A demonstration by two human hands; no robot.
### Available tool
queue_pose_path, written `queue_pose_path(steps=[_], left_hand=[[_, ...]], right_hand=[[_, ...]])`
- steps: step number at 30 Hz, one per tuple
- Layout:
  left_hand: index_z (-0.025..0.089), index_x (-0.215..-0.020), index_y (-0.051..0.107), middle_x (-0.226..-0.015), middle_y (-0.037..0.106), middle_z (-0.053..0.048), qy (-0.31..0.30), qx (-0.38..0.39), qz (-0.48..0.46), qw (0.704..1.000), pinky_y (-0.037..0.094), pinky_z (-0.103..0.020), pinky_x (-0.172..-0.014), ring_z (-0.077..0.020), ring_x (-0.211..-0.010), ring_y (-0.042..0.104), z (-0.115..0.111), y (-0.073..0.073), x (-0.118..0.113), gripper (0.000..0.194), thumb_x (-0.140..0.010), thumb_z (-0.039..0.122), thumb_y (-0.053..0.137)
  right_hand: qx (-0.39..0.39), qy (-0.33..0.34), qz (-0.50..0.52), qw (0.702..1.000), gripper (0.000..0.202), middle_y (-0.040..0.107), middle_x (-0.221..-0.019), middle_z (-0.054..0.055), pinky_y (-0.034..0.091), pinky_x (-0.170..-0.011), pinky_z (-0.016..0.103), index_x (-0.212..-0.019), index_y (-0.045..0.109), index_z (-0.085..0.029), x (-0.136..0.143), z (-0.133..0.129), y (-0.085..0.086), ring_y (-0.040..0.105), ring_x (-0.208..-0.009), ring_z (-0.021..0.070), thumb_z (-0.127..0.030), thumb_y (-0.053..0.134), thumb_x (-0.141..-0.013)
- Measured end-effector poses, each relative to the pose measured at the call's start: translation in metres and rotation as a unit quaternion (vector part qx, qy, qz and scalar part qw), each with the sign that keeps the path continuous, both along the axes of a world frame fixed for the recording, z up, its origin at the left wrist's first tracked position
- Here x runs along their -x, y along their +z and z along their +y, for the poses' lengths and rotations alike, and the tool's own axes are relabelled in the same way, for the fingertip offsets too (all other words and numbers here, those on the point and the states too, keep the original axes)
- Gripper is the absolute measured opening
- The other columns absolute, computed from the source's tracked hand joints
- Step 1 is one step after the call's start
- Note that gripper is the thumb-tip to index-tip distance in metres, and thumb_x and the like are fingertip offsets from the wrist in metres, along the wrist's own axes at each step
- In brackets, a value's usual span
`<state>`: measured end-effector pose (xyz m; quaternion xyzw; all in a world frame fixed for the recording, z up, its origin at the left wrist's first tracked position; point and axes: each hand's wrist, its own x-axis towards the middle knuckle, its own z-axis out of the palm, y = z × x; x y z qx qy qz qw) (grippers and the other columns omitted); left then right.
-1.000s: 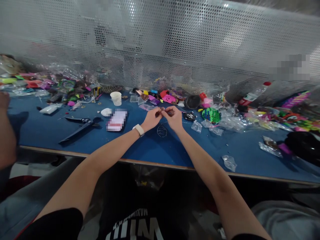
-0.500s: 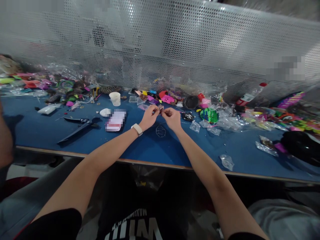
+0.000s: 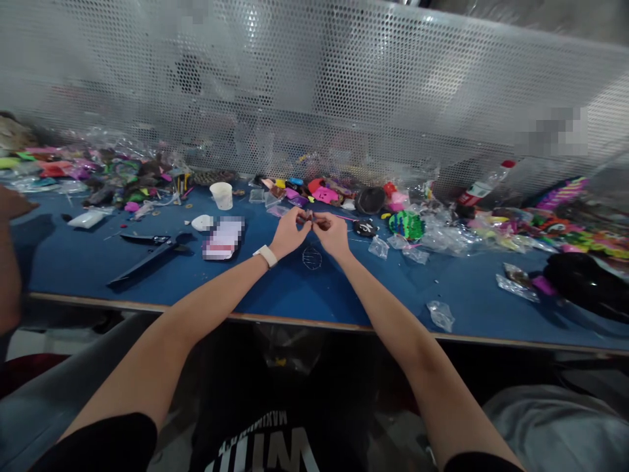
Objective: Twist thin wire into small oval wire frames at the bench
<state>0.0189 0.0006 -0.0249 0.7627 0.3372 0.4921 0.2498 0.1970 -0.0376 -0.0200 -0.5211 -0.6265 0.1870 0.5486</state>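
Observation:
Over the middle of the blue table (image 3: pixel 295 295), my left hand (image 3: pixel 291 233) and my right hand (image 3: pixel 332 234) meet fingertip to fingertip. Both pinch one small brownish piece (image 3: pixel 309 215), mostly covered by the fingers, so its shape is unclear. A pale band circles my left wrist. Just below the hands, a rounded outline with lines (image 3: pixel 312 257) shows on the table. To the right lie a black piece with white marks (image 3: pixel 365 227) and a green and blue round piece (image 3: pixel 407 225).
Left of my hands are a phone (image 3: pixel 224 238), a white cup (image 3: pixel 222 196) and black scissors (image 3: pixel 147 255). Colourful pieces and plastic bags line the perforated metal panel (image 3: pixel 295 78). A bottle (image 3: pixel 484 187) leans at the right. Another person's arm (image 3: pixel 8 262) is at the left edge.
The view has shifted slightly. My hands stay together on the small piece, with fingers slightly moved. At the left edge, the other person's hand has come further into view over the table.

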Motion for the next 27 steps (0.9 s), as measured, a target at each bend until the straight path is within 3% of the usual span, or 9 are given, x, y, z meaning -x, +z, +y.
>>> queue_pose_path(steps=[7, 12, 17, 27], left_hand=[[0.022, -0.112, 0.067, -0.118, 0.082, -0.013, -0.006, -0.017, 0.031, 0.999, 0.062, -0.045, -0.102, -0.0264, -0.108, 0.078, 0.0014, 0.0012, 0.0017, 0.009, -0.114, 0.017, 0.060], [0.022, -0.107, 0.065, -0.119, 0.079, -0.015, 0.023, -0.028, 0.070, 0.997, 0.061, -0.048, -0.105, -0.0297, -0.113, 0.075, 0.0024, -0.0019, -0.0004, 0.020, -0.109, 0.006, 0.054], [0.022, -0.104, 0.063, -0.122, 0.079, -0.016, 0.024, -0.051, 0.092, 0.994, 0.060, -0.048, -0.111, -0.0307, -0.121, 0.075, 0.0013, -0.0014, -0.0011, 0.021, -0.106, 0.003, 0.055], [0.022, -0.095, 0.068, -0.104, 0.084, -0.009, 0.000, -0.040, 0.084, 0.996, 0.063, -0.044, -0.100, -0.0269, -0.100, 0.079, 0.0058, 0.0006, 0.0035, 0.022, -0.095, 0.000, 0.063]], right_hand=[[-0.020, 0.007, -0.032, 0.999, 0.027, 0.090, -0.098, 0.007, 0.071, -0.095, 0.051, -0.111, 0.088, -0.023, -0.0008, -0.0033, 0.0034, 0.086, -0.090, 0.0308, -0.038, 0.076, -0.091], [-0.047, -0.016, -0.104, 0.993, 0.024, 0.088, -0.105, 0.010, 0.070, -0.096, 0.049, -0.106, 0.087, -0.023, -0.0027, -0.0006, 0.0043, 0.083, -0.090, 0.0292, -0.023, 0.071, -0.090], [-0.023, -0.034, -0.147, 0.988, 0.018, 0.085, -0.100, 0.009, 0.069, -0.095, 0.048, -0.099, 0.083, -0.023, -0.0059, 0.0011, 0.0068, 0.080, -0.088, 0.0280, -0.017, 0.069, -0.089], [0.004, 0.020, -0.155, 0.988, 0.016, 0.081, -0.106, 0.009, 0.067, -0.094, 0.045, -0.091, 0.077, -0.024, -0.0085, 0.0049, 0.0050, 0.077, -0.096, 0.0267, -0.014, 0.066, -0.088]])
